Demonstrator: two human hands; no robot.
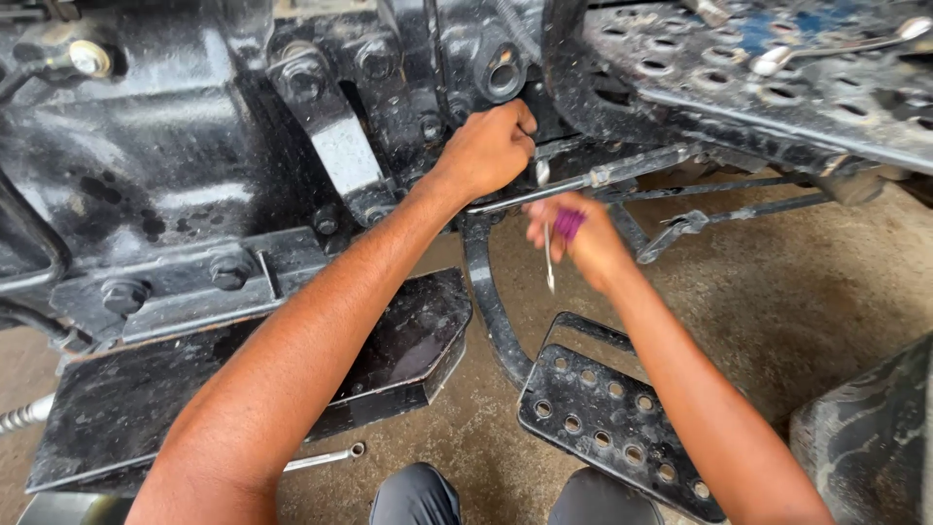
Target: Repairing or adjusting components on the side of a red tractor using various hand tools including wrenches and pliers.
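The left hand (489, 148) is fisted against the black machine frame (175, 165) near a steel rod (544, 190); its grip is hidden. The right hand (583, 238) is closed on a purple-handled tool (567, 224), blurred. Best steadied before levering.

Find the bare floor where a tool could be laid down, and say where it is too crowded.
Bare concrete floor lies right of the right forearm, below the thin rods. A smaller patch lies between the black plate and the perforated pedal. It is crowded around the left hand and right hand.
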